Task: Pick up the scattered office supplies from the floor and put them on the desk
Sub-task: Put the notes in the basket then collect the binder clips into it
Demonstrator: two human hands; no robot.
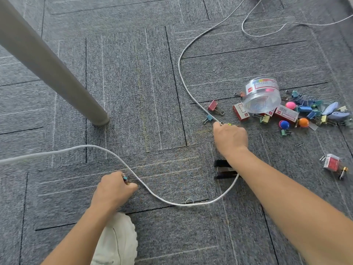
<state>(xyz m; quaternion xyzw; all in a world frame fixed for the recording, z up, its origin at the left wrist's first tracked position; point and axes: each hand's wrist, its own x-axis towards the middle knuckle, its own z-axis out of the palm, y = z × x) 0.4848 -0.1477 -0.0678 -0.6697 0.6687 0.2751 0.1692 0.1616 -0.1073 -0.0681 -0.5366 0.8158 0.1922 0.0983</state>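
Left hand [112, 188] gripping small clips [125, 178], right hand [231, 137] stretched forward, knuckles up

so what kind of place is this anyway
Probably an office floor, beside a desk: grey carpet tiles, a round grey desk leg, and colourful binder clips spilled beside a clear plastic tub.

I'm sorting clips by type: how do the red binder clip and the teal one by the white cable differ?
The red binder clip is larger than the teal binder clip. Red's wire handles point right, teal's left. Both lie on the carpet by the white cable.
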